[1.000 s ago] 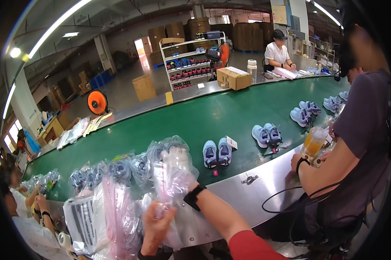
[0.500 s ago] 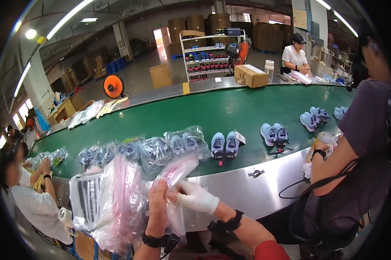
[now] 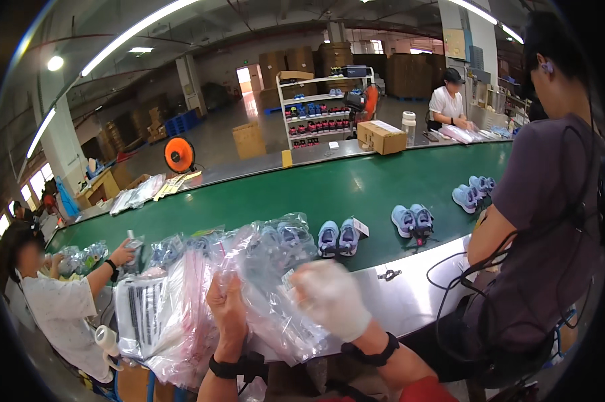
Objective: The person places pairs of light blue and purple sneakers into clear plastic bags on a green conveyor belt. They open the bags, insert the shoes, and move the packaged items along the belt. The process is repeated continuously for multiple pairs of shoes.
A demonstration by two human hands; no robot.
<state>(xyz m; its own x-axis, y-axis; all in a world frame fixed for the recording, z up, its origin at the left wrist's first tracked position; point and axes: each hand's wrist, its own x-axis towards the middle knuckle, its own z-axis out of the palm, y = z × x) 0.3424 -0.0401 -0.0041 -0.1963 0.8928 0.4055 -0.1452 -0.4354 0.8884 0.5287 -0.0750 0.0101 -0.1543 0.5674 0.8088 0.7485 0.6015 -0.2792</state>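
Note:
A clear plastic bag (image 3: 276, 301) with pink along its edge is spread wide in front of me. My left hand (image 3: 227, 307) is closed on the bag's left side. My right hand (image 3: 332, 298), in a white glove, is at its right side; motion smears the fingers, so their grip cannot be made out. Just left of my left hand lies a thick stack of similar clear bags (image 3: 188, 308) with pink edges. Beyond the bag, a pair of light blue sneakers (image 3: 338, 238) with a tag stands on the green belt. Bagged sneakers (image 3: 286, 234) sit to their left.
The green conveyor belt (image 3: 276, 191) crosses ahead, with a metal edge on my side. More blue sneakers (image 3: 412, 221) stand to the right. A person in a dark shirt (image 3: 544, 194) is close on my right; another in white (image 3: 58, 301) works at left. A cardboard box (image 3: 381, 137) is across the belt.
The bag has gone from narrow and bunched to spread wide. My right hand has moved right. The person at left now reaches over the belt to a bagged item.

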